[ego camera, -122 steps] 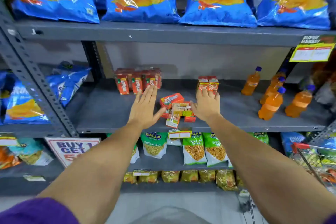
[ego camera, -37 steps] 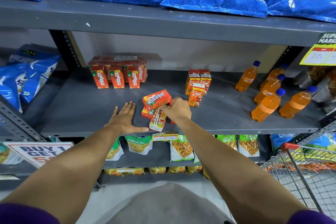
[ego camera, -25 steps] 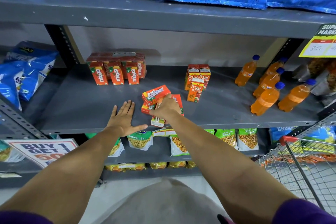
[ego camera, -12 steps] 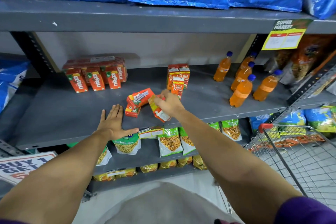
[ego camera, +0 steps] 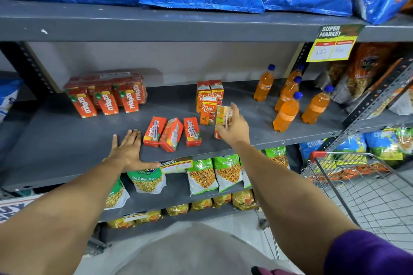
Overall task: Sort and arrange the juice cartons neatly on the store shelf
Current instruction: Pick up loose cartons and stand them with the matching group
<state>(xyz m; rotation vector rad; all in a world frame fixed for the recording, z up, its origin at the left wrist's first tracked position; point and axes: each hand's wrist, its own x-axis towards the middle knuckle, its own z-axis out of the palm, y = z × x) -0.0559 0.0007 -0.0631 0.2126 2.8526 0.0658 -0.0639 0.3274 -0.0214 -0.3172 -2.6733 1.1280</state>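
On the grey shelf point(ego camera: 67, 140), the left hand point(ego camera: 128, 152) lies flat and spread; the right hand point(ego camera: 234, 127) holds a juice carton point(ego camera: 223, 115) near the orange bottles point(ego camera: 288, 105).

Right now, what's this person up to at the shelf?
A person is tidying small juice cartons on a grey store shelf. The right hand holds one carton just beside a standing group of Real cartons, apparently about to set it with them. The left hand rests flat on the shelf. Three loose cartons lie on their sides in the middle, not yet sorted. A Maaza pack stands at the back left, and orange bottles stand to the right.
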